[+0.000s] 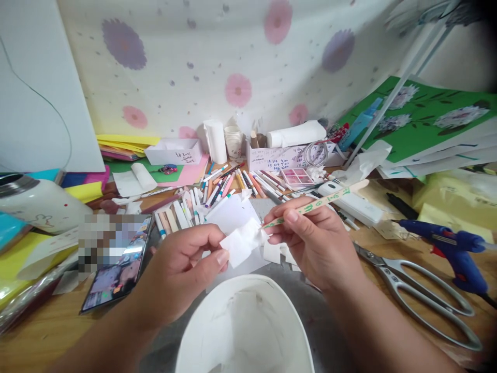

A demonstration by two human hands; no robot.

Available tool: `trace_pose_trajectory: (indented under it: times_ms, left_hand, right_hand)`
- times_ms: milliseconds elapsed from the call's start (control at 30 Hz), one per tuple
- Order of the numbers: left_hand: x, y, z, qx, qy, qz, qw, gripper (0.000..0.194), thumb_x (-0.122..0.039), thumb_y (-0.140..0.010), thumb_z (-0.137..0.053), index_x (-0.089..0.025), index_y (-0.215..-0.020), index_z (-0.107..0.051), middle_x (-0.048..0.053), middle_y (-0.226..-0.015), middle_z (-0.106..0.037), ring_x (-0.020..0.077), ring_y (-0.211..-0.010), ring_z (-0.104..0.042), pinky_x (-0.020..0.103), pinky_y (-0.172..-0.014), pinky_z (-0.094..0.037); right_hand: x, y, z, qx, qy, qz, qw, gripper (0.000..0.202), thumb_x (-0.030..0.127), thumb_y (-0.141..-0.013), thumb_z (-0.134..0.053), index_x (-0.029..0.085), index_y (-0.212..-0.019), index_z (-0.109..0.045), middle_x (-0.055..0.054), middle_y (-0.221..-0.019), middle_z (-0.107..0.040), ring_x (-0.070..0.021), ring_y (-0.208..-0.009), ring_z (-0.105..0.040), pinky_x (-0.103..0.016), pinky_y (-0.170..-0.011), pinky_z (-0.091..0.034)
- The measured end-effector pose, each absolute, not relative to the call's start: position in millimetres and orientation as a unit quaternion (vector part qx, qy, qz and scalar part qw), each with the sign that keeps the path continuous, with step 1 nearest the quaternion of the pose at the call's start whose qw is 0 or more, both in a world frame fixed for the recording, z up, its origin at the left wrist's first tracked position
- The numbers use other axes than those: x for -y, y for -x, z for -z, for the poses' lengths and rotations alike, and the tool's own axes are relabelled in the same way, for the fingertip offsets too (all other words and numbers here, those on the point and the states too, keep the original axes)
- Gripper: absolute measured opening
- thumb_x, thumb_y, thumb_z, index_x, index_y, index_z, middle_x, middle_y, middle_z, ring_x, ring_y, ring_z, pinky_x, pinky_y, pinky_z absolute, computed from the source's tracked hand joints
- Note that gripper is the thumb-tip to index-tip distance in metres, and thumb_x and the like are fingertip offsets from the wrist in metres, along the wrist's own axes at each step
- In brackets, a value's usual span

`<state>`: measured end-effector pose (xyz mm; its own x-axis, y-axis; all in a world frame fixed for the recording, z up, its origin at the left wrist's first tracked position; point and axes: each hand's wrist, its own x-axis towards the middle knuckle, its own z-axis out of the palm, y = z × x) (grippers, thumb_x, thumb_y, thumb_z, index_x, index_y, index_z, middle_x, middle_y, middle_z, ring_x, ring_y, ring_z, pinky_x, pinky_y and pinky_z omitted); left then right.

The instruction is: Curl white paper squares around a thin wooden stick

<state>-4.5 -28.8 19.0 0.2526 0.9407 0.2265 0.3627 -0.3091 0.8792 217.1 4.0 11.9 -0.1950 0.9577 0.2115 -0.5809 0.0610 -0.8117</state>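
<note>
Between thumb and forefinger, my left hand (200, 261) pinches the left edge of a small crumpled piece of white paper (244, 241), perhaps tissue. My right hand (316, 241) grips a flat pale wooden stick (334, 196) with green markings, its lower end at the paper's right side. Whether the right fingertips also hold the paper, I cannot tell. Just below both hands stands a white round tub (246, 282), its wide mouth facing me. White sheets (235, 212) lie on the table behind the paper.
Metal scissors (411, 290) and a blue glue gun (446, 241) lie at right. On the left are a phone (120, 269) and a white flask (46, 204). Many markers (221, 186) spread across the back, before a white box (279, 157) and paper cups (233, 141).
</note>
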Motion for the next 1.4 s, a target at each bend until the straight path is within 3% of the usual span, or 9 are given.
trace_pose_trajectory:
  times_ms: [267,500,733,833,967,1100,1167,1300,1400]
  left_hand:
    - [30,10,-23,-0.426,-0.717,-0.409,0.369,0.023,-0.023,-0.09,-0.059,-0.021,-0.067,-0.061,-0.003,-0.06,-0.057,0.0131,-0.056,-0.05,0.023,-0.052,-0.04]
    - [30,14,-19,-0.34,-0.732,-0.427,0.407,0.02,-0.02,-0.097,-0.052,-0.022,-0.081,-0.063,0.0,-0.074,-0.061,0.0174,-0.067,-0.057,0.029,-0.06,-0.045]
    - [34,8,-28,-0.27,-0.862,-0.398,0.161,0.024,0.001,-0.082,-0.058,-0.022,-0.086,-0.055,0.0,-0.08,-0.054,0.0172,-0.073,-0.055,0.033,-0.068,-0.048]
    - [36,4,-32,-0.238,-0.894,-0.363,0.106,0.028,0.004,-0.076,-0.058,-0.022,-0.084,-0.056,0.001,-0.08,-0.053,0.0193,-0.076,-0.053,0.039,-0.076,-0.05]
    - [36,2,-35,-0.213,-0.915,-0.303,0.159,0.027,-0.001,-0.072,-0.06,-0.023,-0.089,-0.059,0.001,-0.082,-0.056,0.0203,-0.076,-0.056,0.05,-0.096,-0.048]
    - [32,3,-26,-0.277,-0.862,-0.378,0.194,0.022,-0.006,-0.081,-0.061,-0.025,-0.092,-0.059,0.0,-0.082,-0.058,0.0206,-0.079,-0.059,0.041,-0.088,-0.049]
    - [30,3,-19,-0.348,-0.792,-0.467,0.181,0.022,-0.009,-0.086,-0.065,-0.027,-0.099,-0.06,0.001,-0.092,-0.06,0.0215,-0.091,-0.06,0.036,-0.085,-0.049]
    - [28,0,-9,-0.35,-0.743,-0.491,0.288,0.031,-0.022,-0.094,-0.068,-0.031,-0.122,-0.059,0.004,-0.116,-0.063,0.0237,-0.109,-0.062,0.037,-0.095,-0.051]
    - [28,-1,-8,-0.332,-0.76,-0.487,0.272,0.04,-0.015,-0.093,-0.069,-0.032,-0.127,-0.058,0.005,-0.12,-0.063,0.0238,-0.116,-0.061,0.041,-0.104,-0.049]
  right_hand:
    - [-18,-232,-16,0.364,0.25,-0.63,0.639,0.026,0.033,-0.068,-0.097,0.018,-0.072,-0.075,-0.001,-0.072,-0.082,-0.0113,-0.055,-0.077,-0.015,-0.053,-0.065]
    - [-19,-230,-16,0.369,0.233,-0.638,0.635,0.027,0.034,-0.067,-0.097,0.019,-0.07,-0.075,0.0,-0.072,-0.082,-0.0101,-0.054,-0.076,-0.014,-0.052,-0.064]
    - [-17,-230,-14,0.387,0.211,-0.654,0.615,0.027,0.034,-0.07,-0.096,0.018,-0.072,-0.074,0.001,-0.072,-0.081,-0.0108,-0.056,-0.077,-0.015,-0.052,-0.065]
    - [-17,-230,-13,0.392,0.201,-0.662,0.606,0.028,0.035,-0.07,-0.096,0.018,-0.072,-0.073,0.001,-0.073,-0.081,-0.0113,-0.058,-0.078,-0.014,-0.053,-0.065]
    - [-16,-229,-14,0.401,0.185,-0.669,0.597,0.027,0.036,-0.072,-0.095,0.018,-0.073,-0.074,0.001,-0.074,-0.082,-0.0108,-0.059,-0.079,-0.013,-0.053,-0.064]
    - [-11,-225,-14,0.416,0.167,-0.675,0.586,0.023,0.036,-0.075,-0.093,0.019,-0.076,-0.077,0.001,-0.075,-0.083,-0.0105,-0.059,-0.079,-0.014,-0.054,-0.065]
    - [-6,-222,-13,0.423,0.161,-0.678,0.579,0.02,0.034,-0.078,-0.091,0.018,-0.078,-0.078,0.0,-0.076,-0.083,-0.0103,-0.059,-0.079,-0.014,-0.055,-0.065]
    - [3,-216,-9,0.461,0.157,-0.671,0.559,0.012,0.031,-0.087,-0.084,0.019,-0.084,-0.081,0.0,-0.082,-0.083,-0.009,-0.064,-0.079,-0.014,-0.062,-0.067]
    - [7,-213,-6,0.485,0.158,-0.664,0.547,0.01,0.03,-0.09,-0.08,0.021,-0.088,-0.082,0.0,-0.086,-0.082,-0.0092,-0.073,-0.079,-0.015,-0.068,-0.068]
